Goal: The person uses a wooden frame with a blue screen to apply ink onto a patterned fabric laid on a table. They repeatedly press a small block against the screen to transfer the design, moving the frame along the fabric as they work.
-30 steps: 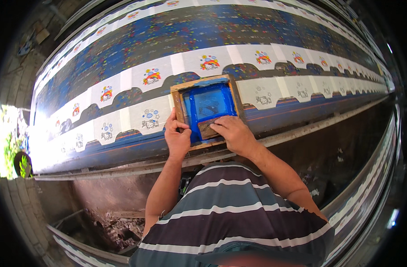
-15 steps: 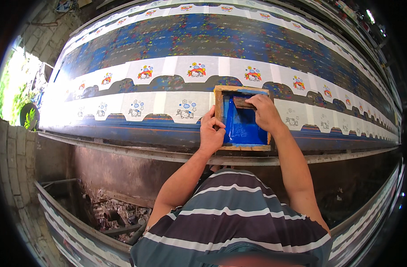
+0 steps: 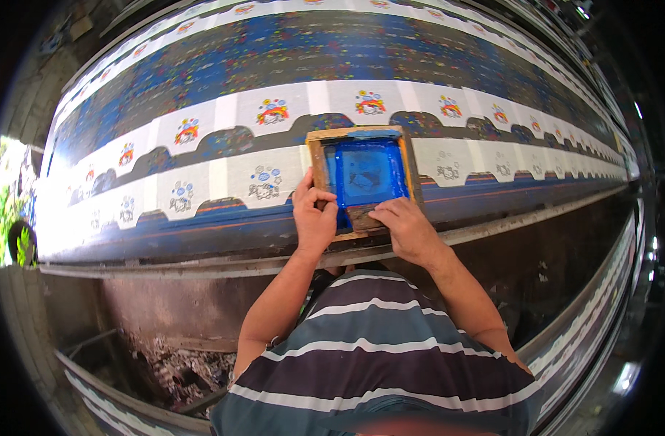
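Note:
A wooden-framed printing screen (image 3: 319, 163) lies over the near row of white fabric pieces, its mesh (image 3: 365, 171) coated in blue ink. Through the mesh a faint character outline shows. My left hand (image 3: 315, 221) is closed on the left side of the frame, fingers curled. In my right hand (image 3: 412, 231) is a short wooden squeegee (image 3: 364, 218), pinched at its right end and resting inside the near edge of the screen. Its lower blade is hidden. Left of the frame is a fabric piece (image 3: 265, 183) with blue flowers above a black outline.
The long printing table (image 3: 223, 94) is stained blue and dark. A farther row of fabric pieces (image 3: 274, 110) bears coloured rainbow prints. Right of the screen, pieces (image 3: 449, 168) show black outlines. A table rail (image 3: 201, 270) runs along the near edge, close to my body.
My right hand has drawn the squeegee from the far part of the screen to its near edge, leaving the mesh uncovered. My left hand stays on the frame. The view has shifted.

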The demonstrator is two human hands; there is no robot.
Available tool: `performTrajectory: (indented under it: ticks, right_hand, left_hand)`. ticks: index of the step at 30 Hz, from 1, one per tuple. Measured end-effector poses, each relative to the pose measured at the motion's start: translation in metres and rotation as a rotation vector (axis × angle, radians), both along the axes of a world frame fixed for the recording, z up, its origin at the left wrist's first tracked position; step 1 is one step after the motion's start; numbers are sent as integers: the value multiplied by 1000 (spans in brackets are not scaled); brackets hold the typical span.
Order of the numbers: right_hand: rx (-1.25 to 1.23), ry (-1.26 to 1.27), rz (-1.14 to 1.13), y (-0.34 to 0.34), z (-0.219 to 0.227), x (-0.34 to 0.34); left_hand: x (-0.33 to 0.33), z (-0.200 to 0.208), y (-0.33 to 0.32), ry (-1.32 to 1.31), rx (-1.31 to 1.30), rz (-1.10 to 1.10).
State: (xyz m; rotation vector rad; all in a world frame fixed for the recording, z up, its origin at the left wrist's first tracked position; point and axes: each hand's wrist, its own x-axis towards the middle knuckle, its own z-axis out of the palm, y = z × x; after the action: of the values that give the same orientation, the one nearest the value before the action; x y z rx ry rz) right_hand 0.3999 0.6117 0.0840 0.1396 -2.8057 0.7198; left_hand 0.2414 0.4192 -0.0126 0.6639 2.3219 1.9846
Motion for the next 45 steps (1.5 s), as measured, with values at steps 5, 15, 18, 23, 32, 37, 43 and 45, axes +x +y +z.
performTrajectory:
  ticks: [5,15,18,23,32,37,43,45]
  right_hand:
    - [-49,-77,11,0,-1,15]
    - [-471,216,-498,39,-28,69]
    - [-620,237,-527,70,-40,88]
    - [-641,251,-543,133,-48,126]
    - [-682,228,-475,220,-50,177]
    - [-713,207,-396,240,-45,186]
    - [-563,306,-351,240,-34,185]
    - [-490,343,-279,235,-29,182]
  left_hand:
    - [-2,-1,-1,5,-57,-19]
    - [14,27,17,16,43,-59]
    - [28,27,51,12,115,-103]
    - [60,18,121,102,65,-95]
    - [104,0,194,-82,69,-84]
    - [104,-5,197,-173,152,-91]
    - [105,3,195,-269,129,-85]
    - [106,5,197,-267,151,-84]
